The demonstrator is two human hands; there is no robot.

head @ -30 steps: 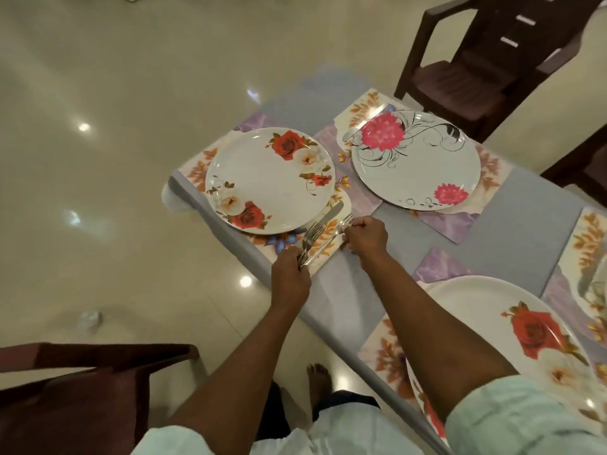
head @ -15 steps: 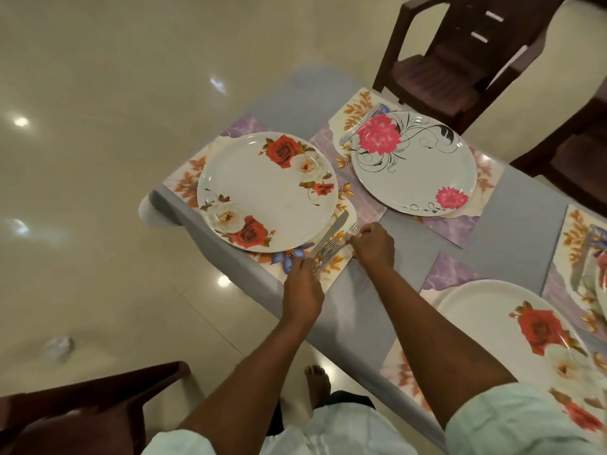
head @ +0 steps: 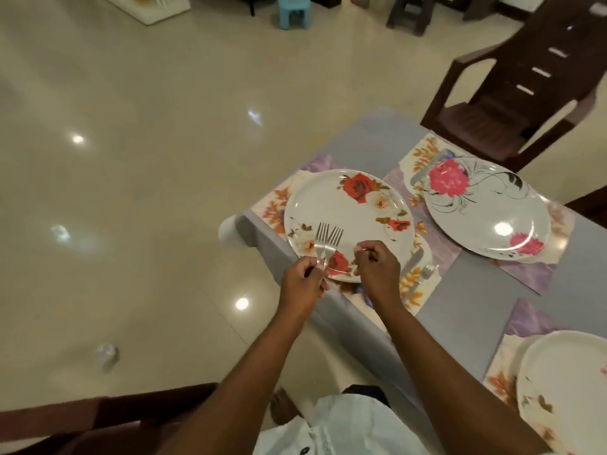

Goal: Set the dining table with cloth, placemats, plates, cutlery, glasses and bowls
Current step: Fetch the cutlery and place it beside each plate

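My left hand (head: 302,285) grips two forks (head: 328,236) by their handles, tines pointing up over the near edge of the red-rose plate (head: 354,211). My right hand (head: 377,270) hovers beside it over the plate's near rim, fingers curled with nothing seen in them. To the right of that plate, a knife (head: 413,261) and a fork (head: 427,273) lie on the floral placemat (head: 414,290). A pink-flower plate (head: 486,208) sits further right with a knife (head: 424,169) at its left. The grey cloth (head: 460,310) covers the table.
A third floral plate (head: 565,395) on its placemat sits at the lower right. A dark brown chair (head: 525,93) stands at the table's far side, another chair (head: 82,418) at my lower left. A blue stool (head: 292,11) stands far across the glossy floor.
My left hand lifted the forks off the placemat and over the rose plate. My right hand let go of a fork, which now lies beside the knife, and rose next to the left hand.
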